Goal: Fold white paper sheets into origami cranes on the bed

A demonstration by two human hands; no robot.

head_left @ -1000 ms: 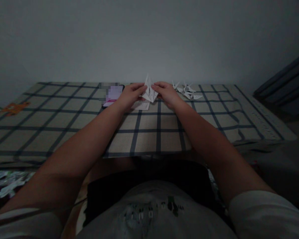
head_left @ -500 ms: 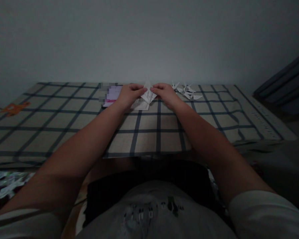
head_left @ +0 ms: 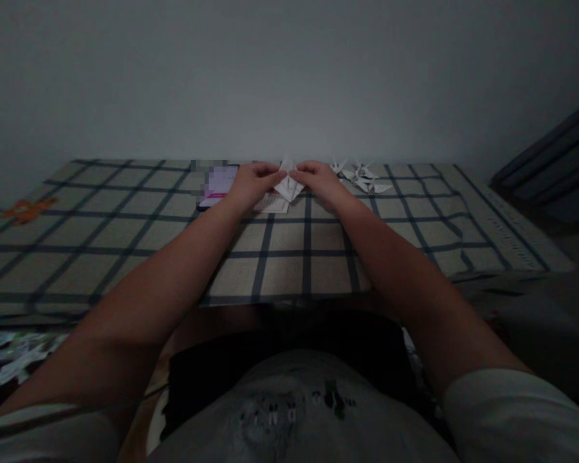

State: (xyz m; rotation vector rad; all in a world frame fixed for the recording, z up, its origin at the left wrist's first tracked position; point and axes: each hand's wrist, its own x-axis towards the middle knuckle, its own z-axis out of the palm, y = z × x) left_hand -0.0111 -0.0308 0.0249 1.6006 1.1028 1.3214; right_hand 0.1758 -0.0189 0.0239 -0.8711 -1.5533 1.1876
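Observation:
A piece of folded white paper [head_left: 288, 188], pointed at top and bottom, is held upright between my two hands over the far part of the table. My left hand [head_left: 255, 182] pinches its left side between thumb and fingers. From the other side, my right hand [head_left: 317, 180] pinches the right edge, its thumb close to the left thumb near the paper's middle. Beneath the left hand lie flat printed sheets of paper [head_left: 274, 204], partly covered. Just right of my right hand sit several folded paper cranes [head_left: 364, 177].
A checked cloth [head_left: 284, 270] covers the table, which meets a plain wall [head_left: 289, 77]. Left of my hands lies a phone [head_left: 220, 183] with a lit screen. An orange object [head_left: 27, 210] is at the far left. Dark folded fabric [head_left: 560, 167] stands at right.
Both thumbs have shifted very slightly nearer each other on the folded paper. Otherwise the hands and the things on the table stay in place.

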